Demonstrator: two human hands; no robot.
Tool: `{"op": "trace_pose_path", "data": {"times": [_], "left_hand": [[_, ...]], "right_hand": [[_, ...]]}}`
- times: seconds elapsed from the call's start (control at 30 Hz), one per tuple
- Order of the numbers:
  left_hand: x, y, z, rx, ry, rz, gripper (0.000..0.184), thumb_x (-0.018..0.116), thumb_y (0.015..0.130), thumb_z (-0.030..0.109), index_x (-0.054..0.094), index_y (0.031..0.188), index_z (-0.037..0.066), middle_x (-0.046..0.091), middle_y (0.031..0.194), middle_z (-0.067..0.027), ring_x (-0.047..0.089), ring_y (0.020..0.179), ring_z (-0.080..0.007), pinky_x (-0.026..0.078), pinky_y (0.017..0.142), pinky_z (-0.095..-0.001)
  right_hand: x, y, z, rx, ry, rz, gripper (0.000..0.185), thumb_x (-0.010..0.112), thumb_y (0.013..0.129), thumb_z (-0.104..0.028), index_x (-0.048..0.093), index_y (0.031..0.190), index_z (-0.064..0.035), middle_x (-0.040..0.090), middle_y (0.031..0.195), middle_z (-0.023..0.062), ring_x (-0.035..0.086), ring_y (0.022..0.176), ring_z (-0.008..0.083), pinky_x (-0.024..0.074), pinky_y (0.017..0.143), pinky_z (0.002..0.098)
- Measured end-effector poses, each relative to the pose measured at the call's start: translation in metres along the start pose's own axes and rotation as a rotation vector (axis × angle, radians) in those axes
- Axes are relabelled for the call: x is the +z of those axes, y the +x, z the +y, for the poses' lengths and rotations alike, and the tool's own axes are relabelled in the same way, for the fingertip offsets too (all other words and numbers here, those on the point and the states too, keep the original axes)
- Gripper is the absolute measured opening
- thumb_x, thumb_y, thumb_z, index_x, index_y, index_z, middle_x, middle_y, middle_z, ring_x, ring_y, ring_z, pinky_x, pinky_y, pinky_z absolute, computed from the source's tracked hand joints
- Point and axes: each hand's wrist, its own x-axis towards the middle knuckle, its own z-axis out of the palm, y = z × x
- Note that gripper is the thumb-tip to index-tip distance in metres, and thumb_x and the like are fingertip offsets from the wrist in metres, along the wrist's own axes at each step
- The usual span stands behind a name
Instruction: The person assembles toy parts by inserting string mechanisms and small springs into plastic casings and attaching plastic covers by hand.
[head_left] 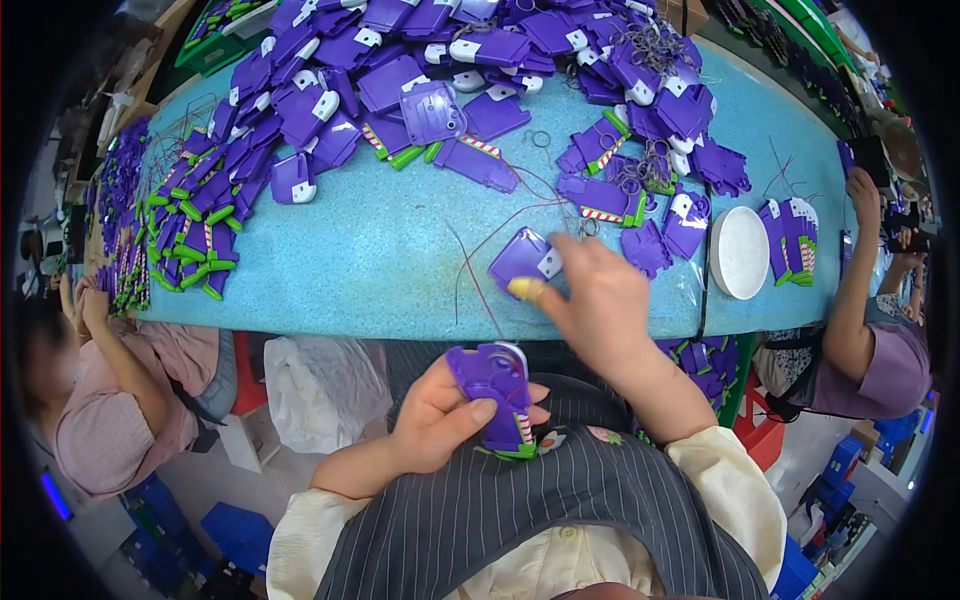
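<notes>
My left hand (440, 418) is closed on a purple plastic casing piece (492, 385), tilted above my lap. The piece has a white rounded edge, a red-and-white striped strip and a green end, with a thin red wire by it. My right hand (605, 295) hovers at the table's near edge, thumb and fingers apart, a yellow cover on the thumb tip. Beside its fingertips lies a flat purple casing piece (522, 258) with a white corner; whether they touch it is unclear. Thin red and dark wires (470, 265) trail to its left.
Purple and white casing pieces (390, 85) are heaped at the back of the blue table (370, 260). Green-ended pieces (195, 240) lie at left. A white bowl (740, 253) stands at right, near dark metal rings (655, 165). People sit on both sides.
</notes>
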Motion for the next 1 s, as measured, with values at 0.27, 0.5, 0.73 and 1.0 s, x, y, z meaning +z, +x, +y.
{"op": "trace_pose_path", "data": {"times": [0.27,0.5,0.73,1.0], "left_hand": [[0.005,0.013,-0.014,-0.109,0.052,0.195,0.049,0.041,0.087,-0.008,0.027,0.133,0.000,0.049,0.122,-0.0158,0.053,0.112,-0.0231,0.043,0.094,-0.0358],[0.007,0.029,-0.012,-0.205,0.159,0.078,0.049,0.044,0.085,-0.008,0.030,0.131,0.000,0.052,0.114,-0.0100,0.054,0.106,-0.0148,0.045,0.087,-0.0286],[0.007,0.036,0.001,-0.276,0.321,0.038,0.045,0.041,0.089,-0.004,0.028,0.132,0.000,0.049,0.122,-0.0118,0.054,0.110,-0.0183,0.045,0.090,-0.0295],[0.017,0.039,-0.003,0.026,0.660,0.103,0.026,0.044,0.094,0.011,0.044,0.116,-0.002,0.066,0.088,-0.0103,0.063,0.075,-0.0130,0.049,0.065,-0.0261]], "right_hand": [[-0.038,-0.040,0.019,0.323,1.141,-0.126,0.019,0.060,0.084,-0.006,0.049,0.099,0.0001,0.053,0.093,0.0057,0.053,0.082,0.0112,0.0442,0.063,0.0261],[-0.018,-0.051,0.021,0.249,1.320,-0.363,0.026,0.061,0.081,-0.003,0.058,0.106,0.0014,0.049,0.112,0.0114,0.054,0.076,0.0073,0.0434,0.061,0.0189],[-0.010,-0.045,0.019,0.157,1.096,-0.309,0.031,0.065,0.078,0.000,0.056,0.108,0.0022,0.050,0.109,0.0107,0.054,0.059,0.0055,0.0452,0.050,0.0204],[-0.011,-0.059,0.005,0.573,1.699,-0.155,0.025,0.066,0.079,-0.004,0.051,0.098,-0.0014,0.051,0.096,0.0042,0.051,0.070,0.0064,0.0445,0.054,0.0204]]}}
